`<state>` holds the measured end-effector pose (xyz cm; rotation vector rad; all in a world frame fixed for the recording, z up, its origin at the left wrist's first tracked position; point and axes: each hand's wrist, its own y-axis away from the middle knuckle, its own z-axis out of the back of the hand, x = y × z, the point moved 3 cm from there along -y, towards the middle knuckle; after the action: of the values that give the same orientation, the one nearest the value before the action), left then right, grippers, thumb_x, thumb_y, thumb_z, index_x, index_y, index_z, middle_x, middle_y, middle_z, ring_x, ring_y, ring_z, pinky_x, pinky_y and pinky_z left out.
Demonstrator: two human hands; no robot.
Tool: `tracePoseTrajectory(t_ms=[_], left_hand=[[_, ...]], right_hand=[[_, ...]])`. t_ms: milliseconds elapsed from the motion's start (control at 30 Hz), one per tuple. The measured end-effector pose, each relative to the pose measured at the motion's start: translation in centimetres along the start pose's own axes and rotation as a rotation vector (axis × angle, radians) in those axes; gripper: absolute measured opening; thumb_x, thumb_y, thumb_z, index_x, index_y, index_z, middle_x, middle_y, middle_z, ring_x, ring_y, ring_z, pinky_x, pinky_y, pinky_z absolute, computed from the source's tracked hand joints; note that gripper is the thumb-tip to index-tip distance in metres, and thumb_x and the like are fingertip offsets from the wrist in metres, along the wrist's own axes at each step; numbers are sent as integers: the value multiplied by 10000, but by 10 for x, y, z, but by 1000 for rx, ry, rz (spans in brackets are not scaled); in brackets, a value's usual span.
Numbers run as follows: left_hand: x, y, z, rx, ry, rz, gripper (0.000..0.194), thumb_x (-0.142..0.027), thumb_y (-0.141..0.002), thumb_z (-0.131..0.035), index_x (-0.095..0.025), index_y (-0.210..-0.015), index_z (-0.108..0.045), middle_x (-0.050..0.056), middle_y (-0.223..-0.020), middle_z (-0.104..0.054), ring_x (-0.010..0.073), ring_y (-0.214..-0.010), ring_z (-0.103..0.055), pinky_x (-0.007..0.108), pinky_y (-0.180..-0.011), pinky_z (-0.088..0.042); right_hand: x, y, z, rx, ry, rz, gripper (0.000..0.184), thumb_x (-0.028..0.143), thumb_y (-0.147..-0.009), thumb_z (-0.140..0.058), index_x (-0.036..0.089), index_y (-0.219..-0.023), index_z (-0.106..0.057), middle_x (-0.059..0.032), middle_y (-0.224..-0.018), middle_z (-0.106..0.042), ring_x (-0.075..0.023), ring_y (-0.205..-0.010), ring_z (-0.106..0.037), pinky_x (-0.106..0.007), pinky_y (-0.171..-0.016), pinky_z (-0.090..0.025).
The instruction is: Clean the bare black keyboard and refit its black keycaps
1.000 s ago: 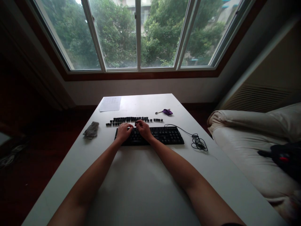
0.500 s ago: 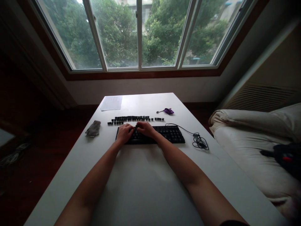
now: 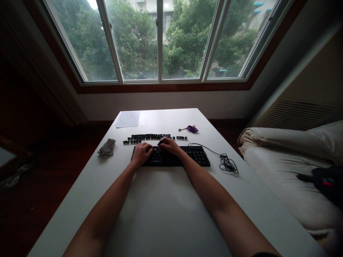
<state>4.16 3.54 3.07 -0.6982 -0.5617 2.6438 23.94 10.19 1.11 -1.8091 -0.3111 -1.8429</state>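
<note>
Left hand (image 3: 142, 154): curled on the keyboard (image 3: 198, 153), probably steadying it; cannot tell if pinching.
Right hand (image 3: 170, 145): pinching one small dark piece (image 3: 161, 141) above it.
Keyboard: one, flat on the bench (image 3: 160, 207).
Keycaps (image 3: 147, 137): lined up beyond, likely for easy reach; too small to count.
Cloth (image 3: 107, 148): one, set apart.

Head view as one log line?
left hand: at long black keyboard; right hand: pinching small dark object; loose square black keycaps: beyond
</note>
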Motion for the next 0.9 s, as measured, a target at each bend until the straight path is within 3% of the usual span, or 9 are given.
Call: tracePoseTrajectory(t_ms=[367, 633, 767, 900], left_hand=[[-2, -4, 3, 76, 148, -46, 160, -331, -887, -596, -229, -961, -695, 51, -996, -689, 220, -969, -598, 371, -898, -453], [2, -4, 2, 98, 178, -28, 187, -349, -909, -560, -214, -901, -689, 53, -944, -690, 206, -902, -610, 339, -833, -471], [-1, -3, 4, 79, 210, -5, 161, -311, -881, -594, -227, -984, -685, 40, -930, -695, 200, -887, -619, 337, -834, -481], [-4, -3, 5, 82, 272, 7, 260, -235, -833, -612, -232, -1087, -666, 32, -951, -697, 189, -883, -629, 332, -844, -493]], right_hand=[[-3, -2, -18, -132, 31, 45, 212, 370, -773, -652, 203, -875, -572, 5, -728, -693, -156, -641, -671, -284, -639, -553], [6, 4, -27, -151, 331, 162, 158, 302, -800, -599, 191, -904, -641, -3, -763, -706, -145, -683, -646, -251, -654, -501], [4, 4, -25, -198, 318, 132, 160, 308, -804, -591, 207, -919, -637, 2, -752, -705, -158, -680, -653, -273, -671, -511], [0, 3, -22, -228, 280, 91, 154, 341, -806, -602, 210, -883, -624, -1, -743, -699, -167, -679, -656, -288, -672, -522]])
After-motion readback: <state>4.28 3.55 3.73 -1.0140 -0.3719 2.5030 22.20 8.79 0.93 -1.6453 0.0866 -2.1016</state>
